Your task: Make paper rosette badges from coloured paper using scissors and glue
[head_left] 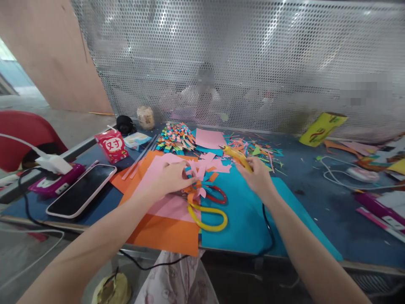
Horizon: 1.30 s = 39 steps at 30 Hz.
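Observation:
My left hand is closed, thumb and fingers drawn together over small cut paper pieces; what lies between the fingertips is too small to make out. My right hand grips a yellow glue gun, its metal tip pointing left above the paper pieces. A black cord hangs below that hand. Scissors with one yellow loop and one red loop lie between the hands, blades partly hidden by paper. Beneath are pink sheets, orange sheets and a blue sheet.
Behind the hands lie a heap of folded paper strips, a pink paper stack and loose scraps. A phone, purple power strip and red drink carton are left. A perforated metal panel rises behind.

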Each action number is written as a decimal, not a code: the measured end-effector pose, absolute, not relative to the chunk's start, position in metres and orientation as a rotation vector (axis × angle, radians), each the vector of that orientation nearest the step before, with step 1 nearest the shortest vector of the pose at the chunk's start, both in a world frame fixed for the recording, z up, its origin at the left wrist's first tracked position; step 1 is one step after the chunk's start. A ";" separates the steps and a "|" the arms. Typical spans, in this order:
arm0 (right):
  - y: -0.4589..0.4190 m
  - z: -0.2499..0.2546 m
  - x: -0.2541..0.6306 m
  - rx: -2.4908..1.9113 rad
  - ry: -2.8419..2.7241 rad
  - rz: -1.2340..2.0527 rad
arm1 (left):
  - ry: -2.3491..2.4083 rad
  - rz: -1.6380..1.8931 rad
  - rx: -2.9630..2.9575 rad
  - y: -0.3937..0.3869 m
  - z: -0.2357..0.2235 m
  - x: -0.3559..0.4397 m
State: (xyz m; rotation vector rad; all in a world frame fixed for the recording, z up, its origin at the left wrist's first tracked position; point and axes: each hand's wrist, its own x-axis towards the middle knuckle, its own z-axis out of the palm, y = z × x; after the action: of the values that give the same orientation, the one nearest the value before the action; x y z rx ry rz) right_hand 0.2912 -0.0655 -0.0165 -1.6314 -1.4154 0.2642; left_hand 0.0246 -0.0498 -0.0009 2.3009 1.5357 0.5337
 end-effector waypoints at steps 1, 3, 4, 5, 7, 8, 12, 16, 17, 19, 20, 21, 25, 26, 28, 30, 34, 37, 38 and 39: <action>-0.065 -0.017 0.291 -1.620 -1.417 0.262 | 1.508 0.498 2.288 -0.050 -0.002 0.025; -0.065 -0.019 0.292 -1.601 -1.421 0.260 | 1.448 0.464 2.228 -0.048 -0.005 0.023; -0.065 -0.019 0.293 -1.594 -1.424 0.266 | 1.415 0.469 2.194 -0.046 -0.007 0.022; -0.065 -0.019 0.293 -1.582 -1.428 0.278 | 1.386 0.480 2.164 -0.043 -0.009 0.022; -0.066 -0.019 0.292 -1.555 -1.430 0.295 | 1.342 0.524 2.091 -0.040 -0.013 0.021; -0.067 -0.018 0.291 -1.548 -1.429 0.296 | 1.317 0.553 2.037 -0.039 -0.014 0.021; -0.069 -0.017 0.288 -1.585 -1.432 0.288 | 1.170 0.661 1.823 -0.040 -0.014 0.022; -0.069 -0.018 0.287 -1.577 -1.444 0.308 | 1.122 0.713 1.721 -0.045 -0.010 0.024; -0.069 -0.018 0.287 -1.577 -1.448 0.316 | 1.145 0.714 1.727 -0.046 -0.009 0.025; -0.069 -0.018 0.287 -1.581 -1.451 0.325 | 1.263 0.710 1.830 -0.049 -0.007 0.028; -0.069 -0.018 0.287 -1.584 -1.451 0.323 | 1.333 0.699 1.922 -0.051 -0.006 0.029; -0.069 -0.018 0.287 -1.588 -1.452 0.316 | 1.384 0.676 2.022 -0.052 -0.006 0.030; -0.068 -0.020 0.287 -1.599 -1.471 0.287 | 1.282 0.582 2.208 -0.054 -0.010 0.034; -0.069 -0.020 0.287 -1.607 -1.474 0.281 | 1.239 0.601 2.173 -0.053 -0.012 0.035; -0.069 -0.021 0.286 -1.612 -1.481 0.287 | 1.169 0.667 2.053 -0.051 -0.014 0.035; -0.069 -0.021 0.286 -1.603 -1.485 0.289 | 1.092 0.721 1.919 -0.048 -0.015 0.034; -0.070 -0.020 0.285 -1.591 -1.478 0.259 | 1.031 0.761 1.751 -0.043 -0.012 0.032; -0.071 -0.019 0.285 -1.563 -1.480 0.273 | 1.064 0.764 1.583 -0.044 -0.007 0.032; -0.071 -0.019 0.284 -1.558 -1.479 0.278 | 1.051 0.757 1.508 -0.045 -0.006 0.032; -0.071 -0.019 0.284 -1.558 -1.477 0.282 | 1.030 0.756 1.435 -0.045 -0.004 0.032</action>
State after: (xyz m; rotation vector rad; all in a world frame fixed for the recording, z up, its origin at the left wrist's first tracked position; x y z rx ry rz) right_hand 0.2839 -0.0711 -0.0186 -1.5576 -1.4769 0.2820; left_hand 0.0322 -0.0454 -0.0044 1.4352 1.0300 0.7559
